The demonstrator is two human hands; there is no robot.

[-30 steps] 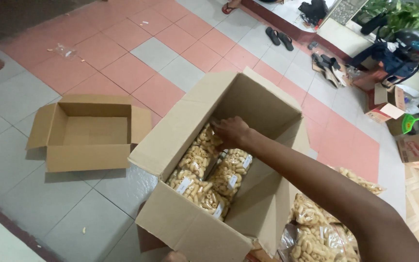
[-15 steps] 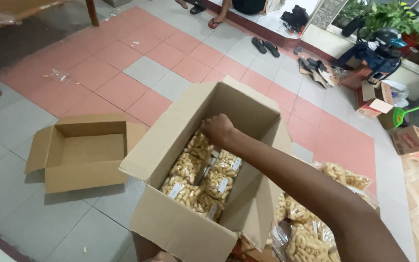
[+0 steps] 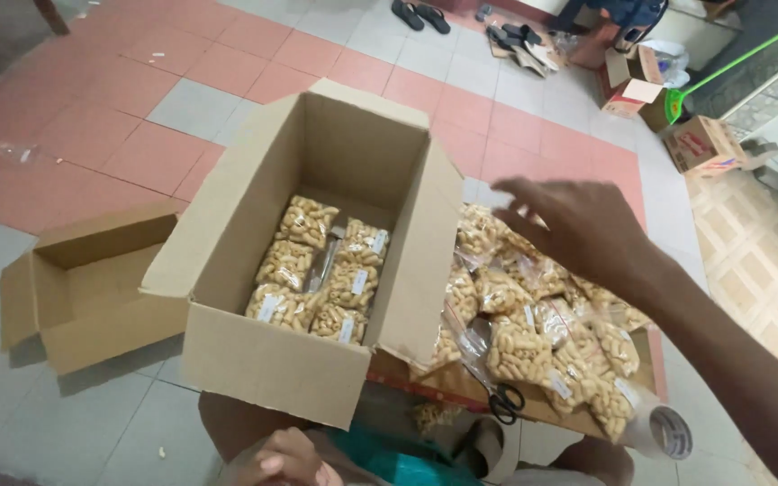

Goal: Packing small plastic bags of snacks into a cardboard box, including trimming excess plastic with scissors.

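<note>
The right hand hangs above the pile of packs, fingers spread apart and holding nothing, palm down as if placed to come down on whichever pack lies nearest. These packs are clear bags of pale, finger-shaped snacks, each with a small white label, heaped loosely on a flattened sheet of cardboard just right of the box, so they sit within easy reach of it. The box stands open, flaps up, and about 6 packs lie flat across its bottom in 2 rows, snug against each other; laid that way they use the floor of the box evenly and leave the height above them free. The left hand shows only partly at the lower edge, near the box's front wall; whether it grips anything I cannot tell. Scissors lie on the cardboard's near edge beside the pile, and a roll of tape rests at the pile's right end, both close to the packs. A 2nd, smaller empty box lies open on the tiled floor, touching the left side of the big one. Far off, sandals and more cartons sit along the wall.
</note>
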